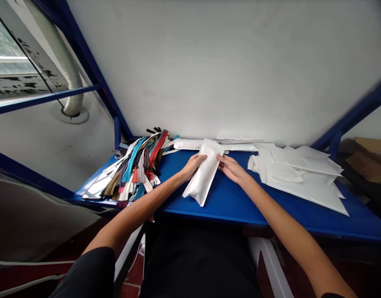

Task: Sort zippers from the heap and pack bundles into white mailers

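Note:
In the head view, a long white padded envelope (205, 171) is held at a slant above the blue table (233, 203), its lower end tilted toward me. My left hand (192, 166) grips its left side, the thumb lying on the front face. At the upper right edge my right hand (229, 166) pinches it, with the fingers partly behind. What the envelope contains, if anything, cannot be seen. Just behind it, against the wall, lie wrapped white packets (190, 144).
On the left, a heap of multicoloured zippers (140, 161) spreads to the table's front edge. Several flat white envelopes (302, 174) are piled loosely on the right. A blue metal frame (94, 70) rises at the left, beside the white wall (224, 74). Brown cardboard (368, 165) shows at far right.

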{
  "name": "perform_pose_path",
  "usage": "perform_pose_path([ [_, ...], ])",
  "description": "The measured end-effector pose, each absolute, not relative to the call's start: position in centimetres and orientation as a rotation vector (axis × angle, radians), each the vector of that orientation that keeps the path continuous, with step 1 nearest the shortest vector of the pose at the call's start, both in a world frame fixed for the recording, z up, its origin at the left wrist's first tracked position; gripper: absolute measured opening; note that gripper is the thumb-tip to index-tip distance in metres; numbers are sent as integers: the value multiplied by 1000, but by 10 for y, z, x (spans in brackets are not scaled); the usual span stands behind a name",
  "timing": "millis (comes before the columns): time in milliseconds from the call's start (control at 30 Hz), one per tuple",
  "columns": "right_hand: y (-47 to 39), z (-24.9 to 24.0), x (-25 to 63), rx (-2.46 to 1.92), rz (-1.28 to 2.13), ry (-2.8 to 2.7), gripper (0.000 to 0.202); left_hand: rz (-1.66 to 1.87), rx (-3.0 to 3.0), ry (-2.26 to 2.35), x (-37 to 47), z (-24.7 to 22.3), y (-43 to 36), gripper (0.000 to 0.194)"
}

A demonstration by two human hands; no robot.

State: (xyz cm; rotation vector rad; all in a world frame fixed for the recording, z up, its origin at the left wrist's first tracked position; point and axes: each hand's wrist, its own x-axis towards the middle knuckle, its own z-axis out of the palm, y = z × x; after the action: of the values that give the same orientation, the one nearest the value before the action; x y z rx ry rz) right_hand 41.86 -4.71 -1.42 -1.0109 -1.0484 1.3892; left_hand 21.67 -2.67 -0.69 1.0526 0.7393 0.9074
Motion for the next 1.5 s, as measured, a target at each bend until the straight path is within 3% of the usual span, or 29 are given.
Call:
perform_pose_path([
  [200, -53, -11, 417, -1071, 1343, -1114, 42, 929, 1070, 629, 208, -1, -16, 48],
  [333, -54, -3, 423, -1054, 1189, -1226, 29, 1000, 1062, 599, 205, 4, -10, 16],
  [467, -62, 6, 432, -951, 1094, -1516, 36, 981, 1067, 555, 202, 9, -11, 23],
  [567, -69, 9, 431, -932, 1048, -1665, 67, 944, 1021, 499, 199, 16, -17, 29],
  [633, -71, 10, 426, -979, 977, -1684, 75, 896, 1036, 510, 196, 21, -21, 39],
  [767, -69, 5, 417, -1004, 808, -1680, 46, 707, 1234, 609, 190, 26, -22, 44],
  [1033, -53, -19, 413, -937, 858, -1436, 72, 687, 1316, 649, 202, 14, -35, 55],
  [1133, -50, -18, 415, -939, 755, -1396, 77, 748, 1480, 652, 203, 27, -37, 50],
  [1267, -49, -9, 425, -1041, 548, -1303, 65, 1114, 2011, 732, 202, 57, -5, 37],
  [1367, -50, -6, 431, -1104, 493, -1321, 55, 1287, 2397, 821, 216, 60, 38, 40],
  [1500, -50, -9, 431, -1141, 471, -1404, 49, 1037, 2717, 1049, 247, 20, 85, 40],
])
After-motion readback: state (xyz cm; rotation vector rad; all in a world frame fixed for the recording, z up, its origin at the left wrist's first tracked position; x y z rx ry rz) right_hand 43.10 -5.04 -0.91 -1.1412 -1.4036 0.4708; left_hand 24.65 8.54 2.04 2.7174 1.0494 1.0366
